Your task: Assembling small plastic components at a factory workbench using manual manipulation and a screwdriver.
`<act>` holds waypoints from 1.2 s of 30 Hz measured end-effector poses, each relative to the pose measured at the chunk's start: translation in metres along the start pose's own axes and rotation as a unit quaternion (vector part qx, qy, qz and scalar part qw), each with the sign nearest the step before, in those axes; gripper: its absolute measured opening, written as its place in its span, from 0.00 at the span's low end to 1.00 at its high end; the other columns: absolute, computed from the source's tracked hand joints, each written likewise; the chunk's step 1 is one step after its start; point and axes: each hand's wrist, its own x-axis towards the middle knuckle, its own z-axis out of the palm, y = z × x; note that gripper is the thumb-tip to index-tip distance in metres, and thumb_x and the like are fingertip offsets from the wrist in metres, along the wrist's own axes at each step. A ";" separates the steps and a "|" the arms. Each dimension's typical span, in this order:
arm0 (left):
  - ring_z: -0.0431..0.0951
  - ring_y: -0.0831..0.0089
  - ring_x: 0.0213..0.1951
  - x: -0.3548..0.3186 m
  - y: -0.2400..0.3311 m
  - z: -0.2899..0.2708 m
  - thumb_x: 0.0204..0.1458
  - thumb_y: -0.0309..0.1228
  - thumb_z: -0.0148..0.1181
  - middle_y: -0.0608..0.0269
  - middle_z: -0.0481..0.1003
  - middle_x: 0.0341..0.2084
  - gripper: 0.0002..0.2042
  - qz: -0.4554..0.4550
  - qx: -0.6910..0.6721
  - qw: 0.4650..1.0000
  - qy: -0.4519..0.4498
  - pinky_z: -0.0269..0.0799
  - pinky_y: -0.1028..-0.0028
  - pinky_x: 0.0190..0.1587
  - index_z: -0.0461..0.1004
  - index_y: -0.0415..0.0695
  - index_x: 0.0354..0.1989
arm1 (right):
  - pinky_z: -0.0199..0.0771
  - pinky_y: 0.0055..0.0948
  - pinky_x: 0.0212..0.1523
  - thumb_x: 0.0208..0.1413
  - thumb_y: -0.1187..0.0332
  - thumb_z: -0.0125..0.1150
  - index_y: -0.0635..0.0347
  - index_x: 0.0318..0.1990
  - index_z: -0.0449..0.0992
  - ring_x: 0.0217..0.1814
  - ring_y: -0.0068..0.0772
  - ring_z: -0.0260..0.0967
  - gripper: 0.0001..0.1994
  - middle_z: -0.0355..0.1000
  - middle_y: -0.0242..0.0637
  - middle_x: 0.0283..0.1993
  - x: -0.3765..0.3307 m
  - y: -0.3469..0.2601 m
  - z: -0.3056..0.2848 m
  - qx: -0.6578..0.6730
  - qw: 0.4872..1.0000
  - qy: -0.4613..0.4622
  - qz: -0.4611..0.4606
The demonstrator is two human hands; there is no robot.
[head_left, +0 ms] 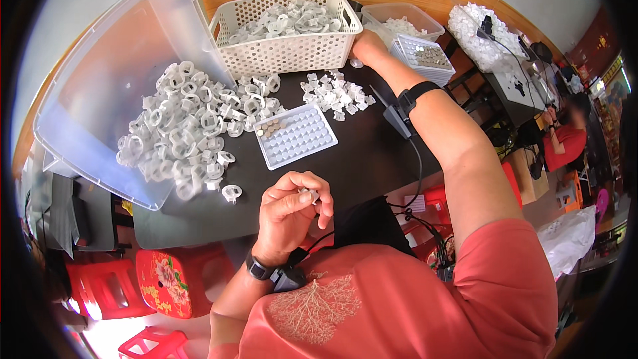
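Pinching a small piece (314, 195) on the near side of the tray (304, 141), the left hand (292, 207) has its grip clamped on it; a light, steady hold should prevent slipping. Beyond the tray, rightward, the right hand (368, 48) hides its fingertips; I cannot tell its grip.

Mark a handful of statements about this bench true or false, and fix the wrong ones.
1. The left hand pinches a small piece. True.
2. The white tray has discs in pockets at its far left corner. True.
3. The two hands touch each other. False: they are well apart, with the right hand beside the right end of the perforated basket.
4. The small white pieces lie right of the ring-shaped clear parts. True.
5. The perforated basket stands bare inside. False: it is heaped with translucent parts.
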 end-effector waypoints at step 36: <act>0.76 0.62 0.29 0.002 -0.004 0.014 0.59 0.32 0.59 0.51 0.73 0.35 0.11 0.016 0.104 0.989 0.100 0.69 0.71 0.26 0.74 0.39 0.45 | 0.76 0.34 0.19 0.52 0.78 0.60 0.67 0.30 0.78 0.21 0.40 0.77 0.02 0.77 0.46 0.24 -0.066 -0.007 -0.071 0.036 0.997 -0.066 -0.030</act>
